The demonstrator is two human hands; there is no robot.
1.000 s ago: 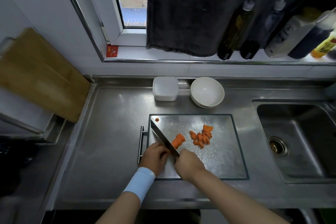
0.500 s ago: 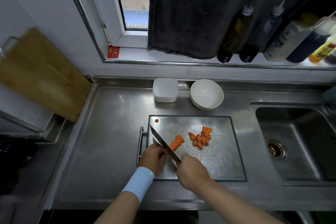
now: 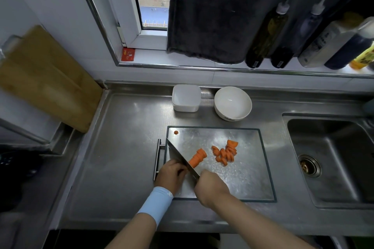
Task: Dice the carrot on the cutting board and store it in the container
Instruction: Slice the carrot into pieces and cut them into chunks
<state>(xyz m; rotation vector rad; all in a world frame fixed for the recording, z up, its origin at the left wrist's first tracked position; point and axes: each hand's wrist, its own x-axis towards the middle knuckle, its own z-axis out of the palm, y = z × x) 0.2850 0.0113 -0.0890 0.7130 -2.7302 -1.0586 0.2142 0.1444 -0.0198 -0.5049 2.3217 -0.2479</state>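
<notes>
On the steel table (image 3: 125, 147) sits the cutting board (image 3: 242, 178), where the left hand (image 3: 172, 175) curls round the slanting carrot's (image 3: 197, 157) near end and the right hand (image 3: 211, 187) grips the knife (image 3: 178, 153) across it.

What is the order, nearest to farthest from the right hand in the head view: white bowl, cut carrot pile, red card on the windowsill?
From the right hand:
1. cut carrot pile, just ahead on the cutting board.
2. white bowl, behind the board on the counter.
3. red card, far back left on the windowsill.
</notes>
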